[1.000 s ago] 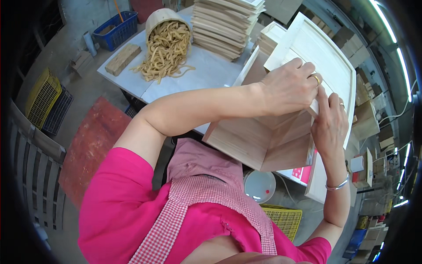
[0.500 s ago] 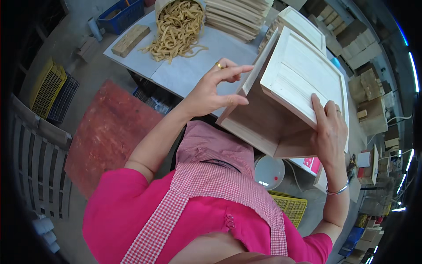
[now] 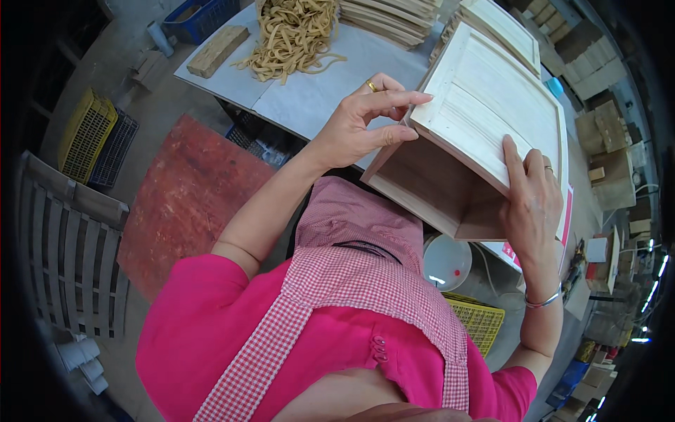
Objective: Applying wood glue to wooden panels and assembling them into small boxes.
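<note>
A pale wooden box [image 3: 485, 105] with an open front is tilted in front of me at the table edge. Its framed top panel faces up, and the hollow inside shows toward me. The thumb and forefinger of my left hand [image 3: 362, 119] pinch the box's near left corner, where the top meets the side. Across the right part of the top panel lie the fingers of my right hand [image 3: 531, 197], gripping the front edge; its thumb is hidden.
On the white table [image 3: 295, 105] are a spilled pile of tan bands [image 3: 292, 42], a wood block [image 3: 218, 51] and stacked thin boards [image 3: 390, 17]. A red board [image 3: 190, 204] lies at left. Below are a white bucket [image 3: 447, 264] and a yellow crate [image 3: 478, 320].
The left side panel, standing apart from the top before, now meets it and the gap has closed. My left hand has moved right onto that corner.
</note>
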